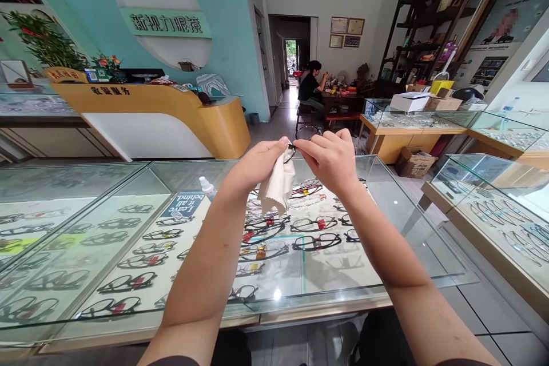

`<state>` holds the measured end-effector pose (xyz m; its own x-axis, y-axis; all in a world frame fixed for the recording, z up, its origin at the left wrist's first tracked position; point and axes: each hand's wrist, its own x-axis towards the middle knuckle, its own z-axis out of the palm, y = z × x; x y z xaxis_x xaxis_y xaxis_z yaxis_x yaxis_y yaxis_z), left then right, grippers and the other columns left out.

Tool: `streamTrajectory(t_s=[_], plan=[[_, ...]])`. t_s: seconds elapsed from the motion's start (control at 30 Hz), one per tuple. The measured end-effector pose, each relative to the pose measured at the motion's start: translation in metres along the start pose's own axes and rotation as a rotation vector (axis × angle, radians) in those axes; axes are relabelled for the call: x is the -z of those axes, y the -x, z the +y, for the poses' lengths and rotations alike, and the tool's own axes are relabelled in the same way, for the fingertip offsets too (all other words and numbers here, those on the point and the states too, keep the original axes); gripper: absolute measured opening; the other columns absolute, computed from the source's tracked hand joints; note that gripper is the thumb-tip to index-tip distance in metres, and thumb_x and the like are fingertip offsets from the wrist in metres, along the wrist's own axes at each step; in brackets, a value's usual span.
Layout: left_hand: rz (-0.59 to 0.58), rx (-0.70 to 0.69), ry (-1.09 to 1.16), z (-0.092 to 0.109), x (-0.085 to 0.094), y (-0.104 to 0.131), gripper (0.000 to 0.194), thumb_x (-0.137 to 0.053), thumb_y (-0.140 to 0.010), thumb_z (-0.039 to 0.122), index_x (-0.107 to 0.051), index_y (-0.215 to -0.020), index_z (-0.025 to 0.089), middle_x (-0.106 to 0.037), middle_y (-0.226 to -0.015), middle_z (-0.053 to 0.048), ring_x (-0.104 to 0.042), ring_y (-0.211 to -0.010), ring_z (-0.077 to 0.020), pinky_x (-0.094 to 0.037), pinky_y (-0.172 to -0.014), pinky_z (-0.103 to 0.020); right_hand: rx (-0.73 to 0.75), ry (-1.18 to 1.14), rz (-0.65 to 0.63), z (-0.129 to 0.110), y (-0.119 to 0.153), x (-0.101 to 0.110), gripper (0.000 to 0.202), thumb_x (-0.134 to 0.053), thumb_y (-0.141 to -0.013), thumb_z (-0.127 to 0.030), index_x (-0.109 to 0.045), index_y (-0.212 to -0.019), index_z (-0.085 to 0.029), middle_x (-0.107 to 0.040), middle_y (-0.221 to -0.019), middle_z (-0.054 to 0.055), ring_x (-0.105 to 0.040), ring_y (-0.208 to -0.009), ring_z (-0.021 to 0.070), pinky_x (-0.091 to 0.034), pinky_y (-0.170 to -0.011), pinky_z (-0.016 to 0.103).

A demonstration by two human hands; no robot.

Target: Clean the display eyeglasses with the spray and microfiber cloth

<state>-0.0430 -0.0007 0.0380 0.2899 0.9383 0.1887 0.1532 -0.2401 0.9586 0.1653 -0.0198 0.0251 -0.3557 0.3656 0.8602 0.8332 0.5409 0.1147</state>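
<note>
Fingers [305, 147] astride dark frame [292, 150]

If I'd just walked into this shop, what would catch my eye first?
Probably the two hands raised in the middle: the left grips a pale cloth against a dark pair of glasses, which the right also holds. Below them, rows of eyeglass frames fill the glass display case. Behind, to the left, a curved yellow-and-white counter stands before a turquoise wall.
</note>
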Motion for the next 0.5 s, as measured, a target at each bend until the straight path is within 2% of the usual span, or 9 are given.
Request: streamTrajectory(t_s=[0.17, 0.3, 0.37, 0.5], plan=[[0.078, 0.062, 0.188, -0.003, 0.016, -0.007, 0.063, -0.089, -0.076, 0.076, -0.077, -0.086, 0.015, -0.073, -0.079, -0.006, -0.062, -0.068, -0.0167, -0.048, -0.063, -0.028, -0.07, 0.041, 0.023, 0.015, -0.001, 0.001, 0.037, -0.049, -0.118, -0.035, -0.085, -0.11, -0.028, -0.076, -0.076, 0.002, -0.049, -0.076, 0.019, -0.024, -0.081, 0.042], [0.166, 0.113, 0.31, -0.009, 0.024, -0.013, 0.059, -0.092, -0.079, 0.07, -0.079, -0.094, 0.015, -0.077, -0.092, -0.007, -0.067, -0.08, -0.0175, -0.053, -0.074, -0.028, -0.244, -0.02, 0.081, 0.027, -0.001, 0.011, 0.027, -0.06, -0.112, -0.033, -0.085, -0.108, -0.025, -0.077, -0.08, 0.003, -0.055, -0.077, 0.0189, -0.027, -0.082, 0.041], [0.208, 0.114, 0.32, -0.008, 0.024, -0.013, 0.057, -0.09, -0.081, 0.071, -0.078, -0.091, 0.016, -0.075, -0.087, -0.006, -0.065, -0.077, -0.017, -0.053, -0.073, -0.028, -0.398, -0.166, 0.06, 0.029, -0.001, 0.018, 0.019, -0.068, -0.105, -0.031, -0.084, -0.106, -0.022, -0.072, -0.076, 0.001, -0.054, -0.073, 0.0176, -0.03, -0.081, 0.039], [0.279, 0.112, 0.203, -0.001, 0.018, -0.008, 0.06, -0.087, -0.079, 0.077, -0.076, -0.084, 0.018, -0.075, -0.08, -0.005, -0.063, -0.07, -0.0186, -0.048, -0.064, -0.03, -0.681, -0.64, -0.12, 0.028, -0.002, 0.027, 0.021, -0.073, -0.095, -0.038, -0.079, -0.097, -0.018, -0.052, -0.063, -0.005, -0.043, -0.061, 0.0137, -0.031, -0.067, 0.034]])
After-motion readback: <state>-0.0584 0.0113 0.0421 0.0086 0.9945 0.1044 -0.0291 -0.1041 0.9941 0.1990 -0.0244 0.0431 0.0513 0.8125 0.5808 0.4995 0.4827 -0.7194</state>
